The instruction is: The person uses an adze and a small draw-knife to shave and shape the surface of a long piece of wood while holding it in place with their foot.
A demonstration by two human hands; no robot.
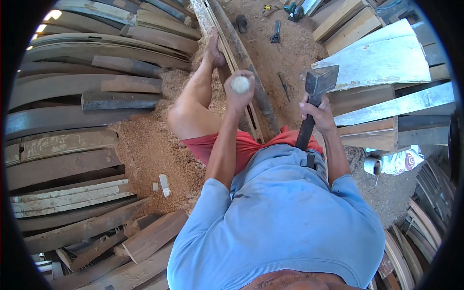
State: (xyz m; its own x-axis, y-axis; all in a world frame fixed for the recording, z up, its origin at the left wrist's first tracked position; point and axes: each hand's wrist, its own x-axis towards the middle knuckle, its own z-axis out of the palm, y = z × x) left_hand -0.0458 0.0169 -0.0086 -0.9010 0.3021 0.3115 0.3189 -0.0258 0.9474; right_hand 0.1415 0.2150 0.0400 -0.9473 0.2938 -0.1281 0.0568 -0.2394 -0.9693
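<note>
"Dark metal, entry one: description and holder?"

"Hammer-like tool (317, 91), one, with a flared block head and a dark straight handle. Held in my right hand (320, 115), fingers closed round the handle just below the head; the butt reaches down to the waist of my light blue shirt (299, 212)"

"Entry two, left side?"

"Round handle (240, 85), one, its pale circular end turned up toward me. My left hand (237, 100) is wrapped round it in a fist, slightly blurred. Whatever lies below the fist is hidden, so I cannot tell the kind of tool"

"Timber nearest the hands?"

"Long narrow boards (222, 35), running away from me beneath the left fist, my bare left foot (215, 53) beside them. Grey plank (241, 53), one, alongside on the right"

"Remaining lots?"

"Wood shavings (145, 145), spread left of my bent leg. Stacked boards (72, 82), many, further left. Slim pointed tool (283, 88), dark, on the ground ahead of my right hand. Yellow-and-black tape measure (267, 7) and green power tool (293, 11), near each other at the far end. White-faced board (382, 55), broad, over the timber at right. White cup (372, 166), one, just beside a printed bag (406, 159)"
</note>
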